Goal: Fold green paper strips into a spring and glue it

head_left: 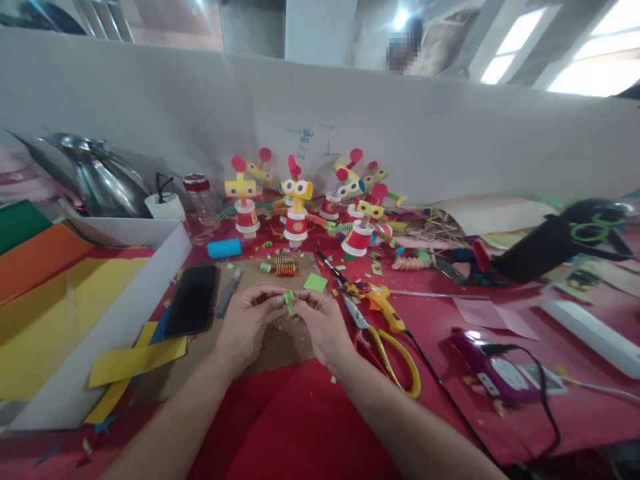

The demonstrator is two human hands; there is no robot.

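Note:
Between the fingertips of my left hand [254, 313] and my right hand [320, 321] is a small strip of green paper [289, 303]. Both hands pinch it, just above a brown cardboard sheet [280, 347]. Behind them on the cardboard lie folded paper springs [285, 267] in orange and green. A square of light green paper [315, 282] rests beyond my right hand. To the left of my left hand are a grey cutter knife [229, 293] and a black phone [192, 300]. Yellow-handled scissors [395, 363] lie right of my right hand.
Several paper-cup robot figures [296, 223] stand at the back. A yellow glue gun [387, 308] trails a black cable on the right, near a purple power socket [493, 370]. A white box [165, 257] of coloured paper sits left, by a steel jug [107, 177].

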